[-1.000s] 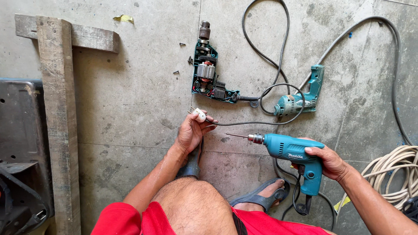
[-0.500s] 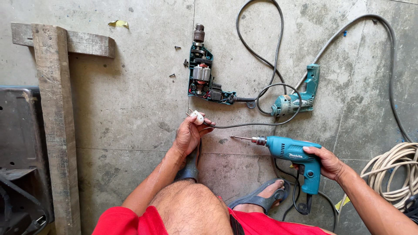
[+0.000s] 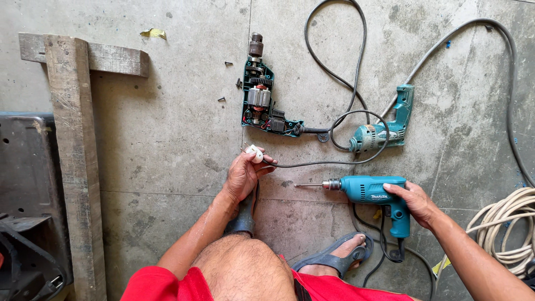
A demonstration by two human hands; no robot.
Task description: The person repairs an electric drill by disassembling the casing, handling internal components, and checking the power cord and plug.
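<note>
Two hands, a plug and a drill on the floor

My left hand [image 3: 241, 177] has its fingers shut on a white plug [image 3: 254, 153] at the fingertips, and its grey cord [image 3: 329, 163] runs off to the right. My right hand [image 3: 417, 202] wraps its fingers tight on the grip of a blue drill [image 3: 370, 190], whose bit points at my left fingers. An opened drill [image 3: 259, 103] lies just past the plug.

Opened drill [image 3: 262, 100] on floor [image 3: 167, 139] ahead, drill shell [image 3: 384, 125] to its right; plug [image 3: 254, 153] in left hand [image 3: 242, 175], intact drill [image 3: 370, 192] in right hand [image 3: 415, 203]; planks [image 3: 72, 139] far left, coiled cable [image 3: 507, 228] far right.
</note>
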